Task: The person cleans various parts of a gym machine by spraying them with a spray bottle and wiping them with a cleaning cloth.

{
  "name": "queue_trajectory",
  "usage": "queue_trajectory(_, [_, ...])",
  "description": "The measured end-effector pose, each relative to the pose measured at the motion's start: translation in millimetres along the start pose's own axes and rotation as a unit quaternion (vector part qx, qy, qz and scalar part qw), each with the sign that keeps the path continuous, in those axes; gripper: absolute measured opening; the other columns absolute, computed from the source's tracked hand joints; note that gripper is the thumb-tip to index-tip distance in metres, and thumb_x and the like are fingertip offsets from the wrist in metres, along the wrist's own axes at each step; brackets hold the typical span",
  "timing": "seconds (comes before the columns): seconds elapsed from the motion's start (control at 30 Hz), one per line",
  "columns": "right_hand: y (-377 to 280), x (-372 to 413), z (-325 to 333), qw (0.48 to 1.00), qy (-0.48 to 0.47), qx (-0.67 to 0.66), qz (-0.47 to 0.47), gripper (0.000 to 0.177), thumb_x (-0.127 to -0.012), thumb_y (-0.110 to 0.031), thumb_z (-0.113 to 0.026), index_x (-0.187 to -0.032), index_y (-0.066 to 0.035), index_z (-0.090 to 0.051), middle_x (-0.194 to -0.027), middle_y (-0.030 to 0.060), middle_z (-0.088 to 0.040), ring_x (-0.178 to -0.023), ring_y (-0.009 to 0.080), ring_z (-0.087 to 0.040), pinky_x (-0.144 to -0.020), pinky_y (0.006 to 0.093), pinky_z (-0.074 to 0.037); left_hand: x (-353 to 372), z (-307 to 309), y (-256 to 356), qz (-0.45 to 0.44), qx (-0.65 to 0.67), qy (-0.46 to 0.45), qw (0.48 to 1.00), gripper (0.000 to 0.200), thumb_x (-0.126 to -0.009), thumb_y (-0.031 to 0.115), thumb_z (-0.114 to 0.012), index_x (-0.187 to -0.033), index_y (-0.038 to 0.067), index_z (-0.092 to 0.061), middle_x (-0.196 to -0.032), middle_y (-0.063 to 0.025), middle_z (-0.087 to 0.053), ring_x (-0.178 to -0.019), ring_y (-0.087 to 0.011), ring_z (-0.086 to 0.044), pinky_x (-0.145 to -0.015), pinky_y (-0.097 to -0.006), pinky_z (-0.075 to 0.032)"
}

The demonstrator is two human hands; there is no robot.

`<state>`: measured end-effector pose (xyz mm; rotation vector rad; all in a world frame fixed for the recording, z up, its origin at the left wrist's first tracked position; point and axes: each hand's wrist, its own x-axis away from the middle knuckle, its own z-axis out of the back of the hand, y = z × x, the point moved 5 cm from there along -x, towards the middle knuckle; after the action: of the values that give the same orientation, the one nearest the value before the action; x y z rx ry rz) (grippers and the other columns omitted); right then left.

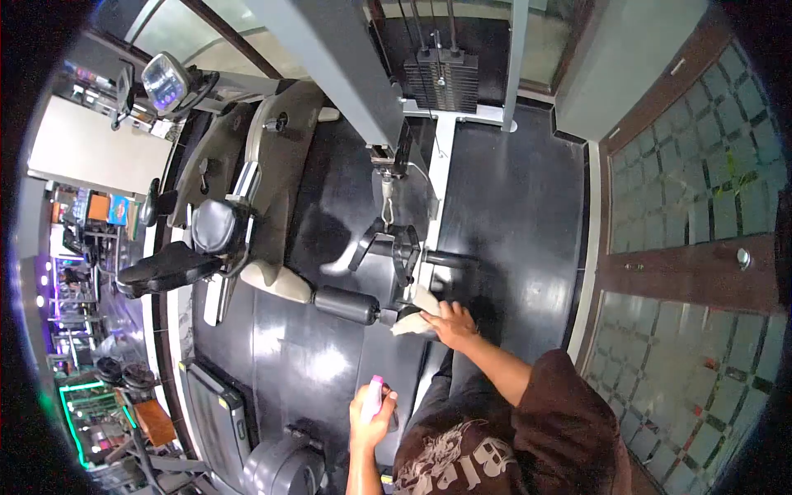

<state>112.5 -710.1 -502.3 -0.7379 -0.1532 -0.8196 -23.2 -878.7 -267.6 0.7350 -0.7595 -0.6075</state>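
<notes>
My right hand [452, 326] is closed on a cream cloth [412, 324], which lies against the gym machine's dark frame near a roller pad. Lower down, my left hand [371, 419] is wrapped round a bottle with a pink and white spray top [374, 396]; most of the bottle is hidden by the fingers. Just left of the cloth is a black foam roller [346, 304] on the machine. Black handles [404, 252] hang above it from a cable and clip. Another black roller [450, 260] sticks out to the right of them.
A weight stack [442, 82] stands at the far end of the machine. Exercise bikes with a black seat [169, 271] are to the left. A glass-panelled door [685, 272] lines the right side. Black mat flooring [520, 198] lies between machine and door.
</notes>
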Motion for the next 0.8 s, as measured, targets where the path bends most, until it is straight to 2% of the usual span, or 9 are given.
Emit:
queue_trajectory(0.13, [34, 25, 10, 1.0, 0.013, 0.015, -0.003, 0.04, -0.096, -0.031, -0.058, -0.135, -0.039, -0.059, -0.129, 0.0119, -0.047, -0.113, 0.0367, -0.049, -0.095, 0.0506, -0.046, 5, -3, 2, 0.016, -0.005, 0.001, 1.0, 0.015, -0.086, 0.012, -0.074, -0.09, 0.002, -0.063, -0.073, -0.0058, -0.067, -0.068, -0.0128, -0.063, -0.066, -0.0307, -0.052])
queue_trajectory(0.23, [56, 34, 27, 0.989, -0.021, -0.04, -0.138, 0.033, -0.095, -0.038, -0.059, -0.126, -0.031, -0.066, -0.124, 0.0141, -0.05, -0.111, 0.0383, -0.053, -0.093, 0.0513, -0.049, 9, -5, -12, 0.05, -0.012, 0.0, 0.999, 0.016, -0.086, 0.013, -0.074, -0.09, 0.002, -0.064, -0.073, -0.0061, -0.067, -0.068, -0.0128, -0.062, -0.067, -0.0308, -0.052])
queue_trajectory(0.27, [72, 39, 26, 0.98, -0.013, -0.086, -0.177, 0.036, -0.094, -0.046, -0.058, -0.117, -0.021, -0.07, -0.124, 0.0171, -0.053, -0.114, 0.0403, -0.056, -0.094, 0.0511, -0.049, 9, -8, -21, 0.064, -0.011, -0.001, 0.998, 0.016, -0.085, 0.014, -0.075, -0.089, 0.002, -0.064, -0.073, -0.0062, -0.067, -0.068, -0.0129, -0.062, -0.067, -0.0309, -0.052])
queue_trajectory(0.4, [141, 54, 23, 0.933, 0.125, -0.207, -0.267, 0.049, -0.096, -0.049, -0.057, -0.107, -0.003, -0.07, -0.095, 0.0229, -0.069, -0.089, 0.0416, -0.066, -0.086, 0.0481, -0.051, 5, -24, -60, 0.072, -0.055, -0.021, 0.996, 0.022, -0.086, 0.02, -0.075, -0.089, 0.001, -0.063, -0.071, -0.0096, -0.065, -0.066, -0.0165, -0.061, -0.067, -0.0341, -0.051])
queue_trajectory(0.43, [147, 54, 30, 0.911, 0.119, -0.261, -0.295, 0.056, -0.095, -0.053, -0.056, -0.107, 0.0, -0.069, -0.087, 0.0233, -0.069, -0.089, 0.0413, -0.067, -0.086, 0.0475, -0.051, 3, -27, -64, 0.079, -0.07, -0.022, 0.994, 0.024, -0.086, 0.021, -0.075, -0.088, 0.001, -0.063, -0.071, -0.0106, -0.064, -0.066, -0.0173, -0.061, -0.067, -0.035, -0.051])
queue_trajectory(0.47, [156, 61, 38, 0.903, 0.079, -0.248, -0.341, 0.059, -0.094, -0.054, -0.056, -0.107, 0.003, -0.068, -0.096, 0.0245, -0.068, -0.094, 0.0406, -0.066, -0.086, 0.0465, -0.051, 1, -30, -68, 0.086, -0.085, -0.024, 0.992, 0.025, -0.087, 0.023, -0.074, -0.088, 0.001, -0.063, -0.07, -0.0115, -0.064, -0.066, -0.0181, -0.06, -0.067, -0.0358, -0.051])
queue_trajectory(0.63, [131, 42, 71, 0.947, 0.179, -0.164, -0.211, 0.052, -0.094, -0.049, -0.055, -0.114, -0.003, -0.067, -0.11, 0.0258, -0.067, -0.105, 0.0428, -0.064, -0.094, 0.0483, -0.05, -11, -51, -76, 0.132, -0.063, -0.044, 0.988, 0.025, -0.087, 0.024, -0.074, -0.087, 0.001, -0.063, -0.072, -0.011, -0.063, -0.07, -0.0176, -0.06, -0.069, -0.0359, -0.05])
queue_trajectory(0.73, [107, 7, 41, 0.954, 0.16, -0.183, -0.176, 0.047, -0.092, -0.038, -0.061, -0.125, -0.004, -0.059, -0.11, 0.0244, -0.068, -0.102, 0.0438, -0.065, -0.089, 0.0508, -0.052, -10, -57, -76, 0.128, -0.048, -0.054, 0.989, 0.025, -0.086, 0.024, -0.075, -0.088, 0.002, -0.064, -0.073, -0.0094, -0.064, -0.07, -0.0166, -0.06, -0.069, -0.0349, -0.05])
queue_trajectory(0.8, [45, -8, 60, 0.96, 0.124, -0.215, -0.131, 0.043, -0.092, -0.032, -0.061, -0.124, -0.004, -0.06, -0.104, 0.0237, -0.069, -0.092, 0.0448, -0.066, -0.084, 0.0516, -0.053, -7, -58, -80, 0.116, -0.039, -0.056, 0.991, 0.024, -0.085, 0.023, -0.076, -0.089, 0.002, -0.065, -0.074, -0.0086, -0.065, -0.071, -0.0158, -0.06, -0.069, -0.0342, -0.051])
